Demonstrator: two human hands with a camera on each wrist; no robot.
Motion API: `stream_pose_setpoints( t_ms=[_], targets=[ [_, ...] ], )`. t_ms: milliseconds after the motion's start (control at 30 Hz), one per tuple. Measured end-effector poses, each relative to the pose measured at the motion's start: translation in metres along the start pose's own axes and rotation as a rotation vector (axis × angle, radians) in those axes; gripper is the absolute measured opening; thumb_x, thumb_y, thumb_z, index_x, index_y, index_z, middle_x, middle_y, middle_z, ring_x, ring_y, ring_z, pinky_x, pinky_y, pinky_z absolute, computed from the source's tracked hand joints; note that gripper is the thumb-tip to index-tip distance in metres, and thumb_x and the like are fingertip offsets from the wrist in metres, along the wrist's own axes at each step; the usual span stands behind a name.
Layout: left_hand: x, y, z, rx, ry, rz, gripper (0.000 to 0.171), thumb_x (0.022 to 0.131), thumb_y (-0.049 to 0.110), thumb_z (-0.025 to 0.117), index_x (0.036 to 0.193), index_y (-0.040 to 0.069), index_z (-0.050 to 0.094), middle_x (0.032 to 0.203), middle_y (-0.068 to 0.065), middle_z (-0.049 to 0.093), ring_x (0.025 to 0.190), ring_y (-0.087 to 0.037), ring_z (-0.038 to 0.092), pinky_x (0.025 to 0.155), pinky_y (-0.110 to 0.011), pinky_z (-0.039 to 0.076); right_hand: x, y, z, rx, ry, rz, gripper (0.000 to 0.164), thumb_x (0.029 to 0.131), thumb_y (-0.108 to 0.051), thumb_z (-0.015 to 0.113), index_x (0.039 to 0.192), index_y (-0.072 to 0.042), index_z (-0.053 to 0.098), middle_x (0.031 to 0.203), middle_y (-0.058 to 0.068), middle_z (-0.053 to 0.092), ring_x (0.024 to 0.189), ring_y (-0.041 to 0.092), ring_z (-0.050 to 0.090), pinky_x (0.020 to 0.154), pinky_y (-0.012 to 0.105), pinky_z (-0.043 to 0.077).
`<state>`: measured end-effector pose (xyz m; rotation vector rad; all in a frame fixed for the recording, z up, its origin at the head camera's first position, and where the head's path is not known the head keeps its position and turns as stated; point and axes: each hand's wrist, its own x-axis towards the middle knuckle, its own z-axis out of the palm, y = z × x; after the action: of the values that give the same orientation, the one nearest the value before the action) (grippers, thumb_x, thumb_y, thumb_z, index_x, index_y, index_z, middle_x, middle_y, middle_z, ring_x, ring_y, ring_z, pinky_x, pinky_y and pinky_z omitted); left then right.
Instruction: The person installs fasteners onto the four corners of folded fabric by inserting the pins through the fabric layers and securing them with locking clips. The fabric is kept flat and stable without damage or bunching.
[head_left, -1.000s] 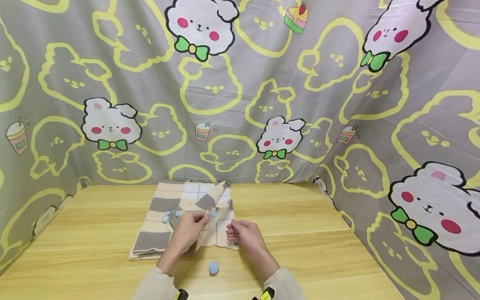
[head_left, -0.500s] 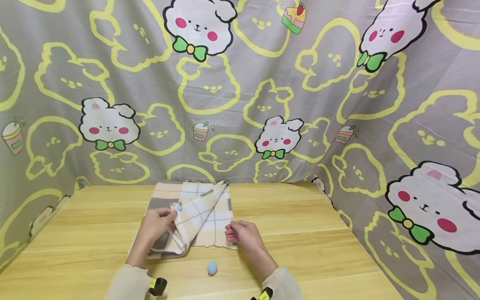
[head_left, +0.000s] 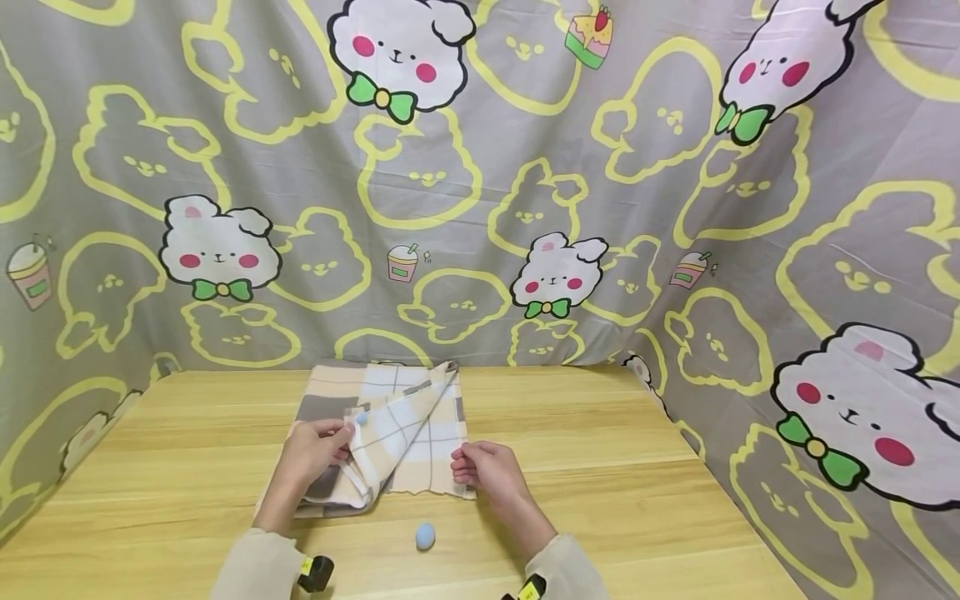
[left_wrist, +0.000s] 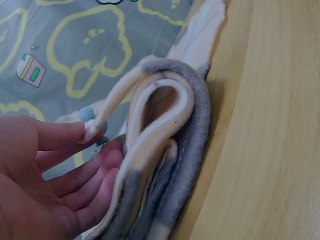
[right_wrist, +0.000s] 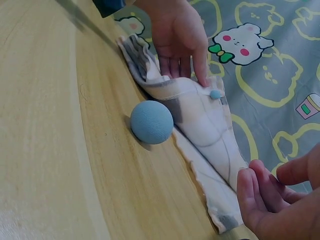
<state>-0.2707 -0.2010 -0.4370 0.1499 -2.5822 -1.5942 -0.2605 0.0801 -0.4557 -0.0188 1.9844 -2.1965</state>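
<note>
A folded fleece cloth in beige, white and grey checks lies on the table. My left hand pinches a corner of its upper layer, drawn over to the left. Beside those fingertips sits a small blue ball, and the left wrist view shows looped layers below the raised corner. My right hand is loosely curled at the cloth's right edge, with nothing visible in its fingers. A blue ball with a finely textured surface rests on the wood in front of the cloth, between both hands.
The wooden table extends on both sides. A grey curtain with yellow outlines and white cartoon animals hangs behind it and along the sides. Dark camera mounts show at the sleeves.
My left hand has moved left and pulled the cloth's corner across, uncovering the checked side; the small balls seen near its left side are hidden now. My right hand has stayed in place.
</note>
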Motion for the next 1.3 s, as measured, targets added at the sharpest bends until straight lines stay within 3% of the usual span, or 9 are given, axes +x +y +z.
stream_pose_setpoints(
  t_ms=[300,533,733,867,1067,1300],
  targets=[
    [0.001,-0.001,0.003,0.028,0.015,0.005,0.032,0.099,0.011,0.060,0.117,-0.015,0.065,0.083,-0.015,0.072,0.066,-0.015,0.068,0.062,-0.029,0.058,-0.002,-0.002,0.000,-0.005,0.002,0.000,0.026,0.103,-0.008,0.052,0.104,0.014,0.066,0.079,0.004,0.067,0.071,0.010,0.064,0.071,0.023,0.058],
    [-0.002,0.002,0.006,0.072,0.070,0.025,0.023,0.097,0.010,0.063,0.104,-0.011,0.070,0.076,-0.011,0.072,0.063,-0.014,0.066,0.057,-0.023,0.050,-0.004,-0.005,0.000,-0.096,0.014,-0.027,0.026,0.101,-0.009,0.054,0.102,0.013,0.068,0.077,0.005,0.068,0.067,0.010,0.064,0.067,0.024,0.058],
    [-0.004,0.007,0.007,0.177,0.170,0.033,0.024,0.095,0.019,0.067,0.103,-0.003,0.070,0.081,-0.011,0.072,0.067,-0.018,0.065,0.062,-0.029,0.044,-0.005,-0.006,0.000,-0.129,0.022,-0.041,0.028,0.101,-0.009,0.054,0.104,0.015,0.067,0.076,0.005,0.067,0.065,0.010,0.063,0.065,0.024,0.058],
    [-0.007,0.018,0.013,0.185,0.198,0.073,0.021,0.093,0.018,0.069,0.101,0.000,0.069,0.087,-0.014,0.073,0.072,-0.021,0.064,0.063,-0.031,0.044,-0.005,-0.006,0.000,-0.137,0.028,-0.043,0.029,0.101,-0.010,0.055,0.106,0.016,0.066,0.077,0.006,0.068,0.065,0.010,0.063,0.065,0.026,0.058],
    [-0.017,0.034,0.038,0.193,0.127,0.165,0.008,0.090,0.013,0.072,0.091,0.005,0.072,0.084,-0.005,0.074,0.075,-0.016,0.065,0.070,-0.033,0.049,-0.005,-0.004,0.000,-0.174,0.020,-0.033,0.029,0.101,-0.013,0.057,0.107,0.014,0.066,0.082,0.011,0.070,0.066,0.013,0.064,0.067,0.031,0.060],
    [-0.033,0.046,0.073,0.201,-0.046,0.285,0.008,0.081,0.002,0.076,0.080,0.009,0.072,0.076,0.001,0.072,0.072,-0.013,0.063,0.070,-0.033,0.052,-0.006,-0.006,0.001,-0.181,0.006,-0.024,0.027,0.101,-0.012,0.058,0.107,0.014,0.066,0.080,0.011,0.070,0.066,0.013,0.063,0.064,0.031,0.060]
  ],
)
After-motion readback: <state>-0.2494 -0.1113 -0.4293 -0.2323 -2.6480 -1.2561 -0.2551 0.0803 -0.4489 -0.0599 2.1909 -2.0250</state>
